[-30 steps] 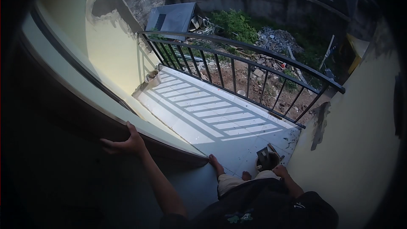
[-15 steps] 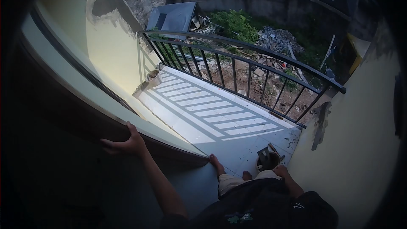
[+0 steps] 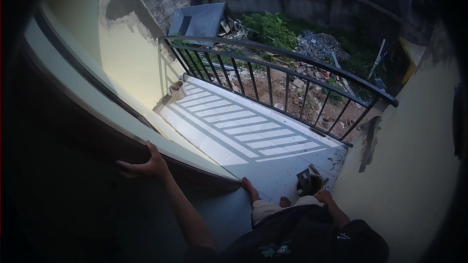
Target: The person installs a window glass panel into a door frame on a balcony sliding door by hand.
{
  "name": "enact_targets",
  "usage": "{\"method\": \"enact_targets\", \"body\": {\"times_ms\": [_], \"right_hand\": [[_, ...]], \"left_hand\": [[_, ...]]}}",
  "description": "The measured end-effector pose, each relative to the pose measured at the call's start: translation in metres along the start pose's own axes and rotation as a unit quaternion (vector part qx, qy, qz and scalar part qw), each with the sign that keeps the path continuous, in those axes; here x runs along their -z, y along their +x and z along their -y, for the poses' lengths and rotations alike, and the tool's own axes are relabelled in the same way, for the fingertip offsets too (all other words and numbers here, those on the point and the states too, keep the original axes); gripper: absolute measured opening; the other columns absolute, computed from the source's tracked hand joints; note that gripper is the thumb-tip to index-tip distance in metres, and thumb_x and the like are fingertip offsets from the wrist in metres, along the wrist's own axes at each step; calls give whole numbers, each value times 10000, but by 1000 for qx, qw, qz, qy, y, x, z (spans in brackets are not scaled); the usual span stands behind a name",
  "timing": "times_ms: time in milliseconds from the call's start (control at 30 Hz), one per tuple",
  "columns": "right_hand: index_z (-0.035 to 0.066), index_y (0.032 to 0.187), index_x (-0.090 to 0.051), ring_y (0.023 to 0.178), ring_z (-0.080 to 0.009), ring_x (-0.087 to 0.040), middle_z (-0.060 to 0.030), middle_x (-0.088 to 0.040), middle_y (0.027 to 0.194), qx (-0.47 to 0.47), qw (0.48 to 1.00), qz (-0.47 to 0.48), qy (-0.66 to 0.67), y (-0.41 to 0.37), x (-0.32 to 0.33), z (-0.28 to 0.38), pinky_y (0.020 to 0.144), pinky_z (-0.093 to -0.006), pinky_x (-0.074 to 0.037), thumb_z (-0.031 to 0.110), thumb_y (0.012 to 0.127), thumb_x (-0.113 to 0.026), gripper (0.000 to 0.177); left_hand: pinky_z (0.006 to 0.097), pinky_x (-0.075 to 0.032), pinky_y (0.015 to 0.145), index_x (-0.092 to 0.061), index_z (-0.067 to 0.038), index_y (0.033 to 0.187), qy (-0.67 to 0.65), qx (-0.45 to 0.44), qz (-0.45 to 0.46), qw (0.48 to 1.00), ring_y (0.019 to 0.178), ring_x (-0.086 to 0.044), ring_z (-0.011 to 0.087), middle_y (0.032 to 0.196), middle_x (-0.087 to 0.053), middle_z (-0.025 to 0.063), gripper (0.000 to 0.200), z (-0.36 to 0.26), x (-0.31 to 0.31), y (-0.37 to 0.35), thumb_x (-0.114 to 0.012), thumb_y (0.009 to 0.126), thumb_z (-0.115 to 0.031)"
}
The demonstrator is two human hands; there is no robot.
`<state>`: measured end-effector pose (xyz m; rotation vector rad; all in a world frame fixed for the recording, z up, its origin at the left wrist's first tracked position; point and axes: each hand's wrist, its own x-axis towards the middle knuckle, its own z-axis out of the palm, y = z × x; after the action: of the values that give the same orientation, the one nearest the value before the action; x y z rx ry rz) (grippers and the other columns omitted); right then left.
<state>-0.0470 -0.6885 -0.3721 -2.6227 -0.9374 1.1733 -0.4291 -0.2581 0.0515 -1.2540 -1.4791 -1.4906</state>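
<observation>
My left hand (image 3: 148, 163) rests against a dark brown wooden frame (image 3: 122, 143), thumb up at its edge and the fingers stretched to the left, apart from the thumb. Low on the right, beside my pale shorts (image 3: 267, 209), my right hand (image 3: 322, 196) is closed. What it holds, if anything, is hidden. Just past that hand stands a bucket (image 3: 317, 183) on the tiles, with a dark flat plate-like tool (image 3: 304, 181) sticking out of it. My bare feet are on the floor close to the bucket.
A black metal railing (image 3: 268, 87) borders the white tiled balcony floor (image 3: 219, 117). In the far left corner sits a small container (image 3: 176, 90). Yellowish walls with grey patches stand on both sides. Below lie rubble (image 3: 319, 46), plants and a grey panel (image 3: 200, 22).
</observation>
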Motion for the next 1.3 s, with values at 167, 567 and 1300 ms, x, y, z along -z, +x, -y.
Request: {"method": "enact_targets", "body": {"times_ms": [167,567,1300], "right_hand": [[92,875,-720,930,-338,-628,-157,-666,967,11,1000,-7,1,-3,2,1,874,-425,-487,362,738,-567,340],[83,858,-720,918,-347,-628,-161,-667,953,2,1000,-2,4,-7,5,5,859,-429,-491,355,739,-561,336],[94,855,-723,879,-328,-640,-164,-674,902,8,1000,-11,3,-1,-1,1,822,-412,-504,387,720,-603,344]], "left_hand": [[589,-276,1007,-228,-59,1429,15,7,3,1000,1251,-300,477,1370,-243,323,1035,-2,0,0,-785,651,-454],[594,-276,1005,-247,-66,1424,5,14,-1,1000,1261,-291,469,1371,-243,323,1024,-2,0,0,-790,643,-446],[591,-275,1004,-256,-53,1418,11,8,-1,1000,1236,-318,466,1360,-263,311,1006,-2,-1,-1,-781,652,-441]]}}
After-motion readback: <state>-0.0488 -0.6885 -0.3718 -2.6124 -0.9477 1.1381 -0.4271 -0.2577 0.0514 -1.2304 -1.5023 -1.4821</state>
